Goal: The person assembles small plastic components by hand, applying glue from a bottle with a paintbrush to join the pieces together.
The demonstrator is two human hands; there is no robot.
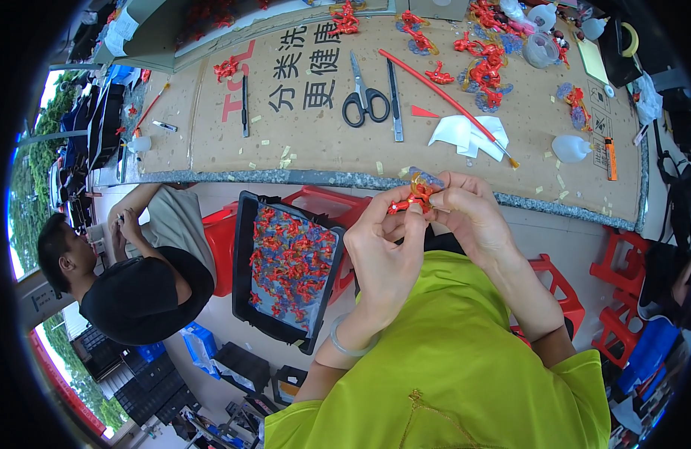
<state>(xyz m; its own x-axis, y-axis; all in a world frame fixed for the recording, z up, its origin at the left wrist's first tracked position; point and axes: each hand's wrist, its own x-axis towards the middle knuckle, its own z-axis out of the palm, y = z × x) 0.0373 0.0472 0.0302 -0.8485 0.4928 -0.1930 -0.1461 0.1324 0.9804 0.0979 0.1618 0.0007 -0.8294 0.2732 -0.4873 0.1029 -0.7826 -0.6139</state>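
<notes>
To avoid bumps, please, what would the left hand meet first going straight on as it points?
The left hand would first meet the red figure it touches, then probably the right hand, though depth is unclear.

Here's your small figurine (pixel 416 199), just above and right of the frame's centre, held up between your left hand (pixel 388 245) and right hand (pixel 472 217): glossy red jutting leftward, see-through orange and blue on top.

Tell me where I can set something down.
Between the scissors and thin black tool, only yellow scraps lie on the cardboard. A narrower gap lies between the white cloth and nearest white bottle. The far right is crowded with red figures.
</notes>
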